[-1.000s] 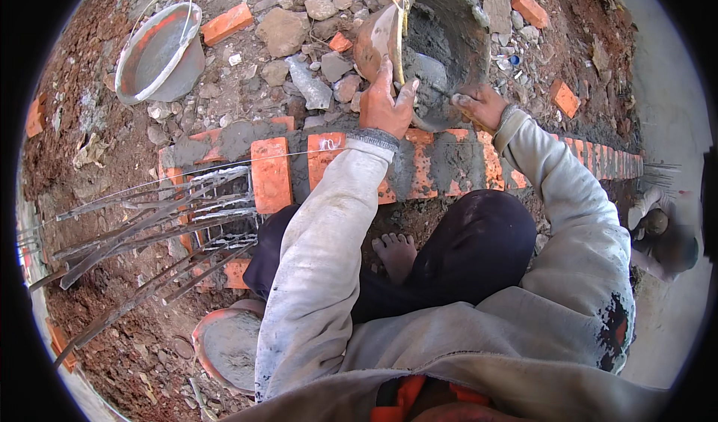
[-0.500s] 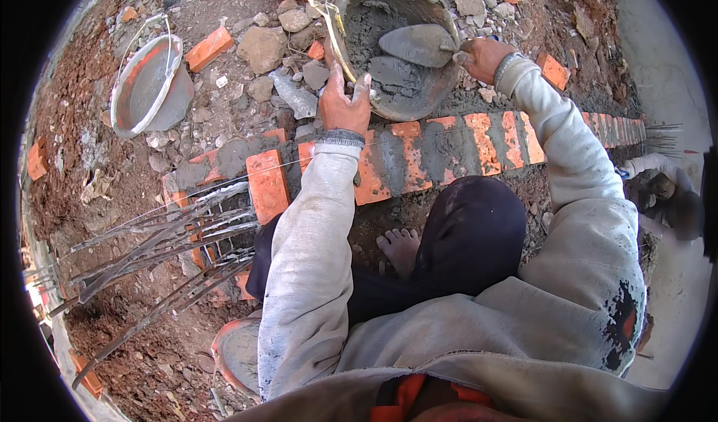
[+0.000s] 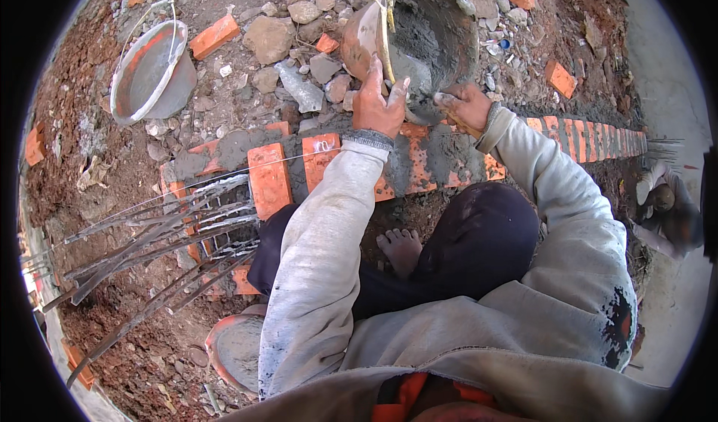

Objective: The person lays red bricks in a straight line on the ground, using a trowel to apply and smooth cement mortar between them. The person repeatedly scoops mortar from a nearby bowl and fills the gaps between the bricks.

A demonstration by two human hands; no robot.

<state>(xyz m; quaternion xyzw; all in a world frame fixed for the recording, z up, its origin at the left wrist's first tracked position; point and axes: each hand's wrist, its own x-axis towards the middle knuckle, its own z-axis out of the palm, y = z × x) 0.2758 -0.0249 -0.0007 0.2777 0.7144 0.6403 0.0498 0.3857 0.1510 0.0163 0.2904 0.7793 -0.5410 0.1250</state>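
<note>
A bucket of wet grey mortar lies tipped toward me over the brick course, its mouth facing right. My left hand is closed on its near rim, beside the pale handle. At the lower lip my right hand grips a trowel, whose mortar-coated blade is partly lost against the mortar. Left of my left hand, two orange bricks lie across the course, and a thin string runs over them.
Another bucket leans at the far left, near loose bricks and stones. Bare steel rods jut out at the left. A mortar-stained pan sits by my left side. Another person crouches at the far right.
The bucket has tipped and turned, its mouth now facing right. My right hand has drawn the trowel nearer and left, to the bucket's lip. My left hand has shifted right with the rim.
</note>
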